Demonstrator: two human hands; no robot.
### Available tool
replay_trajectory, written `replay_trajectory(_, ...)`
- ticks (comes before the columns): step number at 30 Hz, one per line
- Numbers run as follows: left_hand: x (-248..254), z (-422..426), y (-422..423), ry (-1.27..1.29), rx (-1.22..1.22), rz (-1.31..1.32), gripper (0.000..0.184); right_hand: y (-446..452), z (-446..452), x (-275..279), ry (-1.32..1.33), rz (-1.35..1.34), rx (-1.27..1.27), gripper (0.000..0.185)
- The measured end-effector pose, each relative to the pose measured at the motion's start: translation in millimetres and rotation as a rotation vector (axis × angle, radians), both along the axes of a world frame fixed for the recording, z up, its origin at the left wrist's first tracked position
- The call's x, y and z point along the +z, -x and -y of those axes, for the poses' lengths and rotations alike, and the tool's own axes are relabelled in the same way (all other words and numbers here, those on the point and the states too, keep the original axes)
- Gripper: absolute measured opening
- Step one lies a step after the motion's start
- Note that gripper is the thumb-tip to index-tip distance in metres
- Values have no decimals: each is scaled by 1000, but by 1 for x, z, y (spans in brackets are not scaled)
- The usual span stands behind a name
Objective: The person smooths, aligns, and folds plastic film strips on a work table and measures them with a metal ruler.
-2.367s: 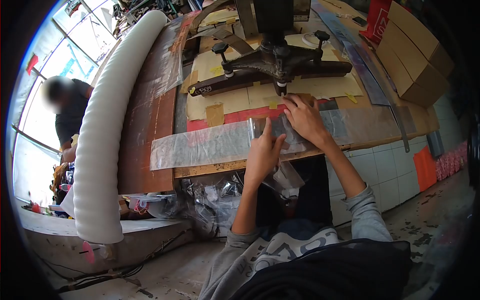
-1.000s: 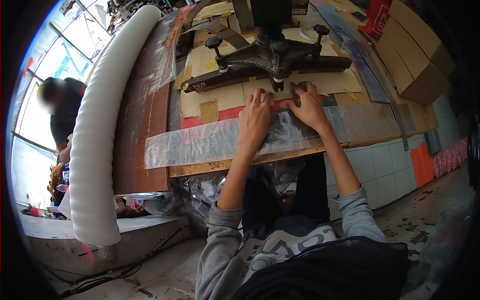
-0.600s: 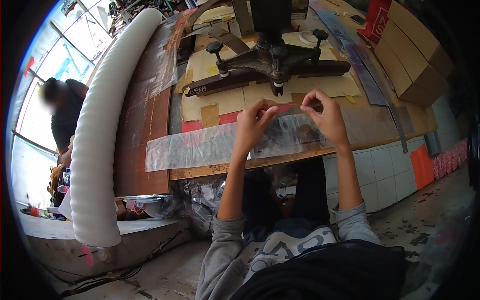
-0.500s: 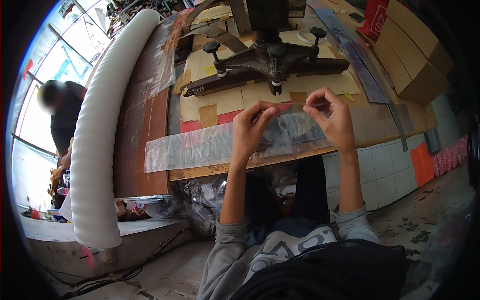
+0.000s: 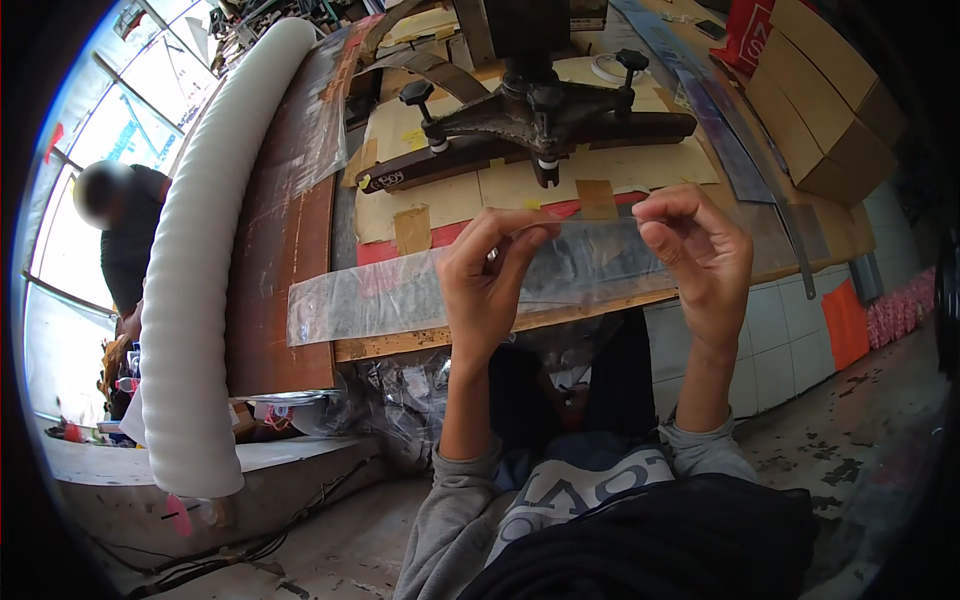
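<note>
My left hand point(image 5: 485, 275) is over the table's front edge, its thumb and index finger pinched together. Level with it, to the right, my right hand point(image 5: 705, 250) is curled, with thumb and index finger close together. A thin clear plastic film point(image 5: 595, 235) seems to stretch between the two pinches; its outline is hard to make out. Below and to the left, a long clear plastic strip point(image 5: 365, 300) lies along the table's front edge. Beyond my hands, the black metal press clamp point(image 5: 540, 120) with its crossbar stands over cream cardboard point(image 5: 450, 205).
A long white foam roll point(image 5: 190, 270) lies along the left side beside a brown board point(image 5: 285, 290). Cardboard boxes point(image 5: 815, 110) and a metal ruler point(image 5: 795, 235) sit at the right. Another person point(image 5: 130, 230) stands at the far left.
My hands have moved farther apart, the right one shifting right and nearer to me, the left one slightly left. The plastic strip on the table stays where it was.
</note>
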State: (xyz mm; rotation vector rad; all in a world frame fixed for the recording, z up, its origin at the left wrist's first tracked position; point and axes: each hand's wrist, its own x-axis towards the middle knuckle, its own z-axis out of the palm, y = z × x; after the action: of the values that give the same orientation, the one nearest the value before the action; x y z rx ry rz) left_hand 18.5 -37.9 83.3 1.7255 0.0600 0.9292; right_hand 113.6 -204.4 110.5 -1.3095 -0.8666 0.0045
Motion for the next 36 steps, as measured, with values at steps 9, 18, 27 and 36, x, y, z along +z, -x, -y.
replay_trajectory(9,9,9,-11,38,-74,51,9,-1,-11,-7,-53,62,-131,8)
replay_trajectory(18,5,15,-17,256,-93,141,9,-5,-16,-9,-78,100,-117,10)
replay_trajectory(27,5,16,-17,171,-53,172,11,-3,-17,-4,-96,41,31,16)
replay_trajectory(36,8,19,-15,10,-43,215,12,-2,-12,-4,-49,116,15,14)
